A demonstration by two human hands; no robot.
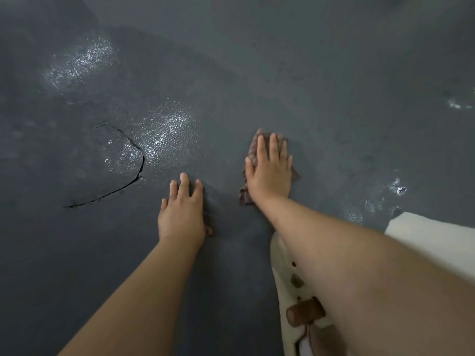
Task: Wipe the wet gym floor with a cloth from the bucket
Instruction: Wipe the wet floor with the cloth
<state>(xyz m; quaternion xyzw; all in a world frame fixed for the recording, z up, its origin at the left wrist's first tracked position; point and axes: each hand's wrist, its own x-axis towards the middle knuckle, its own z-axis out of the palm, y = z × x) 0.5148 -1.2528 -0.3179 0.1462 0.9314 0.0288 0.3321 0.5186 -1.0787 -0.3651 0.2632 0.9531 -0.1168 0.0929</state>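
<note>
The dark grey textured rubber gym floor [257, 73] fills the view, with glistening wet patches and a curved crack [123, 176] at left. A cream garment with brown print [288, 291] lies under the right forearm. The right hand [270, 173] presses flat on a crumpled reddish-brown cloth [253, 150], its straight, slightly spread fingers [273, 145] covering it, with cloth edges showing around them. The left hand [182, 211] rests flat on bare floor, fingers spread, just beside the cloth.

The floor [257, 73] is viewed from head height, looking steeply down and forward, close above it.
</note>
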